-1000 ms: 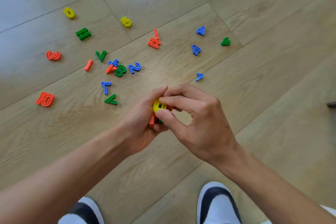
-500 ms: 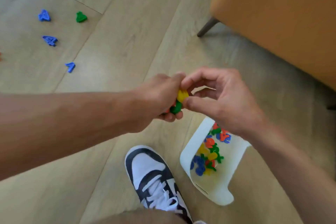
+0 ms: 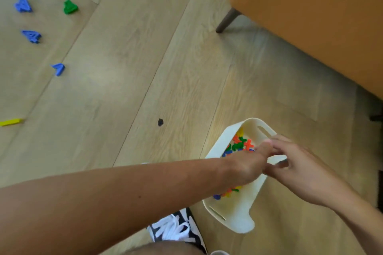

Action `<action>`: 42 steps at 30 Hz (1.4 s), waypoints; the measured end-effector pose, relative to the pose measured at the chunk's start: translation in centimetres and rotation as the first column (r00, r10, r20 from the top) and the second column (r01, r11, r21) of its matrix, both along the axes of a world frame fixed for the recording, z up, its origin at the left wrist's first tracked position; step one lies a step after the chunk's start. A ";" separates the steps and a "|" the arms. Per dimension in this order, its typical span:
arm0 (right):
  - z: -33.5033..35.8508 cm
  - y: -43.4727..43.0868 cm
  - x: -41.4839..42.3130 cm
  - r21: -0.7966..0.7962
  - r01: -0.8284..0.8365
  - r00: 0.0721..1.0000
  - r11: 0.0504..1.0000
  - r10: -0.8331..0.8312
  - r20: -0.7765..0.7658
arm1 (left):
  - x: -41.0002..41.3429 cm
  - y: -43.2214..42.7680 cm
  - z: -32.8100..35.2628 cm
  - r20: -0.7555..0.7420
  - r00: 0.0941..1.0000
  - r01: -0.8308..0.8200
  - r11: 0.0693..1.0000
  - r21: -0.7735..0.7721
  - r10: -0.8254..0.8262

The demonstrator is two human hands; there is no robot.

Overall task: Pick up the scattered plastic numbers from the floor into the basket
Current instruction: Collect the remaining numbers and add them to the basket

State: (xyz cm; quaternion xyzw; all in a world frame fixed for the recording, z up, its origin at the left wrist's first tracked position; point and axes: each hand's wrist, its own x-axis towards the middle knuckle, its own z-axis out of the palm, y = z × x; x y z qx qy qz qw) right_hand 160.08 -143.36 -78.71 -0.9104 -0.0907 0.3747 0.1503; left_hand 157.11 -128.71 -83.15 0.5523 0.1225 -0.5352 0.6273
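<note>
Hands: left hand [image 3: 244, 168] and right hand [image 3: 290, 163] meet over the cream plastic basket [image 3: 238, 216]; grip contents cannot be told.
Numbers: small coloured plastic numbers [image 3: 240, 144] look light, stiff; pinch by edges.
Floor: blue plastic 7 [image 3: 58, 68] near the wooden floor's [image 3: 124, 68] left edge.

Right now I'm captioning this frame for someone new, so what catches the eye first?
Both hands, left hand and right hand, meet over the white basket at lower right, which holds a bright heap of plastic numbers. An orange chair fills the upper right; blue numbers and a green one lie at upper left.
</note>
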 end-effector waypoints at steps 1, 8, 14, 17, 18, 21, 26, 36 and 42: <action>-0.2 0.9 0.6 0.014 -0.011 1.000 1.000 0.010 0.029 | 0.1 0.9 0.4 0.019 1.000 0.009 1.000 0.000 -0.009; -1.9 14.5 4.1 0.173 -0.276 0.955 0.946 0.250 0.157 | -0.8 16.5 2.5 0.173 0.985 -0.060 0.971 0.229 0.020; -3.4 29.3 1.4 0.360 -0.515 0.852 0.778 0.512 0.111 | -8.5 31.3 2.0 0.330 0.879 -0.470 0.747 0.470 0.345; -5.6 35.9 -2.0 0.412 -0.591 0.784 0.694 0.615 0.088 | -14.7 36.3 -0.3 0.457 0.739 -0.672 0.490 0.555 0.495; -6.5 37.7 -3.3 0.421 -0.615 0.760 0.667 0.644 0.090 | -16.6 37.3 -1.3 0.486 0.695 -0.712 0.411 0.570 0.531; -9.8 41.6 -6.9 0.423 -0.692 0.686 0.585 0.715 0.134 | -21.7 38.8 -4.8 0.534 0.546 -0.799 0.210 0.563 0.645; -13.9 46.6 -10.3 0.336 -0.850 0.505 0.406 0.810 0.297 | -28.2 40.6 -10.1 0.730 0.530 -0.691 -0.281 0.666 0.431; -16.5 57.2 -10.1 0.065 -0.989 0.146 0.131 0.855 0.498 | -33.7 43.7 -14.7 0.592 0.760 -0.484 -0.374 0.791 0.269; -17.1 59.4 -10.1 -0.051 -0.998 0.002 0.029 0.889 0.458 | -33.8 44.5 -15.6 0.691 0.692 -0.596 -0.374 0.710 0.210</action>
